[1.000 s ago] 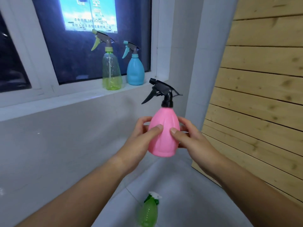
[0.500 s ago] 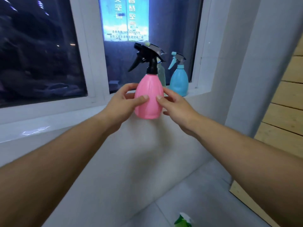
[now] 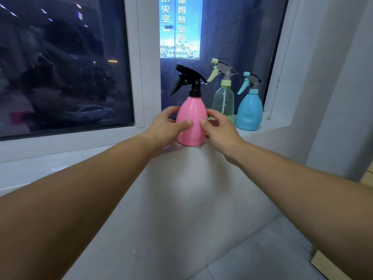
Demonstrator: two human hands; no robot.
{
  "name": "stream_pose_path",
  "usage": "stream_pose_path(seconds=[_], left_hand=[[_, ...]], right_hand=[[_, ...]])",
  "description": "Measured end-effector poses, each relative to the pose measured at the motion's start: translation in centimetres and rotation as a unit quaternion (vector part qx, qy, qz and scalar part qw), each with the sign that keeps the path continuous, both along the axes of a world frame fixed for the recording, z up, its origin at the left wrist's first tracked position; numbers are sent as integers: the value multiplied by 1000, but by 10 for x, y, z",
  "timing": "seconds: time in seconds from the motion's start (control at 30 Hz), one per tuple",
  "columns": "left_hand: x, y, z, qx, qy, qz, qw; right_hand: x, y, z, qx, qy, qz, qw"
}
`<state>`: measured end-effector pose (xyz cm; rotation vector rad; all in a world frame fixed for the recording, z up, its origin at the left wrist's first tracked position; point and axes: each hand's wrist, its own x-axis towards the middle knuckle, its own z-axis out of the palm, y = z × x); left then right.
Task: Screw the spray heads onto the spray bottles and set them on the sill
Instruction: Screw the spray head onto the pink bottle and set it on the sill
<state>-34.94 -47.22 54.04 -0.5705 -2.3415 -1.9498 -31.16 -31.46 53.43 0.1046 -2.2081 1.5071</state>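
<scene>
Left hand and right hand both wrap the pink spray bottle from opposite sides, thumbs pressed on its near face, fingers curled behind. Bottle upright, base at the front edge of the sill; contact with the sill cannot be confirmed. Black spray head seated on its neck, trigger pointing left. Clear green bottle just right and behind, blue bottle beside that, both standing against the window.

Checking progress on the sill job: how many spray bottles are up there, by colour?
Pink bottle: 1, both hands on it
Clear green bottle: 1
Blue bottle: 1
Total: 3
</scene>
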Motion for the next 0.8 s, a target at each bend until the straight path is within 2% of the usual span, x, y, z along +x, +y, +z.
stream_pose_path(seconds=[0.63, 0.8], left_hand=[[-14, 4, -4, -25, 7, 33, 999], [-13, 5, -5, -38, 4, 68, 997]], right_hand=[[-16, -6, -1, 43, 3, -47, 998], [-13, -2, -2, 36, 3, -57, 998]])
